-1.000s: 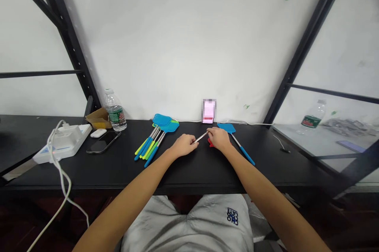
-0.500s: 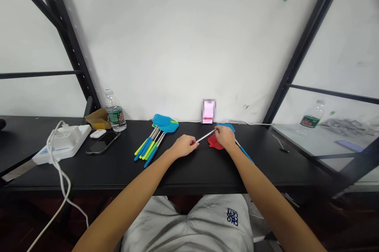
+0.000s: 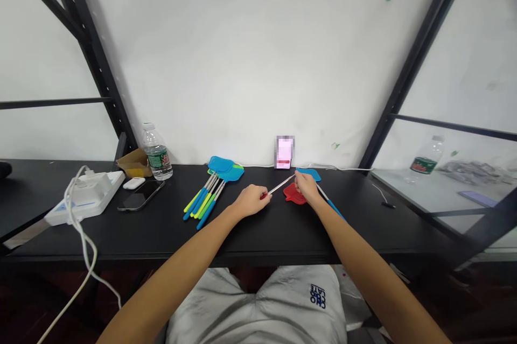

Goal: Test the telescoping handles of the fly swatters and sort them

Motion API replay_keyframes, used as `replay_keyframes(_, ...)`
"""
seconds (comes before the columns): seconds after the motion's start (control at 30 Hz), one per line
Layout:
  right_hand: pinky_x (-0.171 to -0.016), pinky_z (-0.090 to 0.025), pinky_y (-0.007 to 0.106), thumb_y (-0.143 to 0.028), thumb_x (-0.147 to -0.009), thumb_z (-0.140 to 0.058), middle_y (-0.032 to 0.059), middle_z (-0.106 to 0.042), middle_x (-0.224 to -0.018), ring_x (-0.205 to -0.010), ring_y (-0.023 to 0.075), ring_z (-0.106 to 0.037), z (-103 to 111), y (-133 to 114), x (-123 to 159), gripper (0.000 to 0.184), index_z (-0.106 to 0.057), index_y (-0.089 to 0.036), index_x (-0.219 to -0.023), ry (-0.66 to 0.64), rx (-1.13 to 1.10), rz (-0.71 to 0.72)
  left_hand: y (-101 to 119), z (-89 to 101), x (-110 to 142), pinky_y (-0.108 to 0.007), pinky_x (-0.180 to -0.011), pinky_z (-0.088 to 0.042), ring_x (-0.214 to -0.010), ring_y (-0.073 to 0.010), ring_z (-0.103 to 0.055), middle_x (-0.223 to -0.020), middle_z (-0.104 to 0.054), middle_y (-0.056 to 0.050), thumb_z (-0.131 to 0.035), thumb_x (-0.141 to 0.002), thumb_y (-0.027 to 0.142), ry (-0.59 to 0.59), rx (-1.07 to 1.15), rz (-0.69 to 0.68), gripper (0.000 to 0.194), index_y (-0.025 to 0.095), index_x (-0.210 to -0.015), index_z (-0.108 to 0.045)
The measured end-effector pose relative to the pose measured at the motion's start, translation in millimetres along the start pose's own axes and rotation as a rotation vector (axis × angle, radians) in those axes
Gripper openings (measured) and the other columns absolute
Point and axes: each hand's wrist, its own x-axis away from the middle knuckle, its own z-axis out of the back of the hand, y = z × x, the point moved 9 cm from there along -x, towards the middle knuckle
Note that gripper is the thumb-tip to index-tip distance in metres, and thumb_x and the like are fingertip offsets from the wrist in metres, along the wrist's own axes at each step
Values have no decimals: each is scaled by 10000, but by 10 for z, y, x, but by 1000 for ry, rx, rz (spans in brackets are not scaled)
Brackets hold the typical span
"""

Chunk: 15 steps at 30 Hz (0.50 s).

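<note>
My left hand (image 3: 251,199) is wrapped round the red grip of a fly swatter rod (image 3: 280,185), a thin silver shaft that slants up to the right. At its far end, my right hand (image 3: 306,185) pinches the shaft between closed fingers. A red mesh swatter head (image 3: 294,194) lies on the table just left of and below my right hand. Whether it joins the rod is hidden by the fingers. Partly behind the right hand and wrist lies a blue fly swatter (image 3: 310,174), its blue handle reaching toward the front right.
To the left is a pile of blue and green fly swatters (image 3: 220,172). Farther left stand a water bottle (image 3: 157,155), a small cardboard box (image 3: 135,162), a phone (image 3: 141,195) and a white power strip (image 3: 86,198). A lit phone (image 3: 285,151) leans against the wall.
My right hand has shifted slightly and its fingers have turned at the rod's end, showing more of the red head and blue swatter. The left hand stays nearly still.
</note>
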Motion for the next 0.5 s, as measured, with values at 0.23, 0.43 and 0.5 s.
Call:
replay_keyframes(0.23,-347,-168,197,-387,-837,-529,-53,-373,-469,-354,65,-311,-129,50,32,315,-388,-211,-618,-104,-226,-140,28,3,13,-252,-552,-279,-588,-131,-504,-647,-610,-10,-471,-897,438,14,18,-29,347,192,-720,-640)
replay_keyframes(0.43,-332,-143,179,-333,-823,-548,-72,-321,-453,-347,50,-264,-76,51,-17,314,-343,-219,-614,-90,-337,-130,28,25,-1,-251,-543,-272,-574,-123,-489,-634,-597,-2,-481,-890,449,27,35,-29,344,191,-721,-632)
replay_keyframes(0.5,-330,-137,180,-338,-822,-558,-79,-300,-449,-346,45,-242,-49,40,-29,334,-330,-221,-609,-79,-350,-112,14,32,-9,-253,-541,-271,-569,-122,-484,-629,-593,-1,-478,-892,457,33,35,-23,353,190,-717,-630)
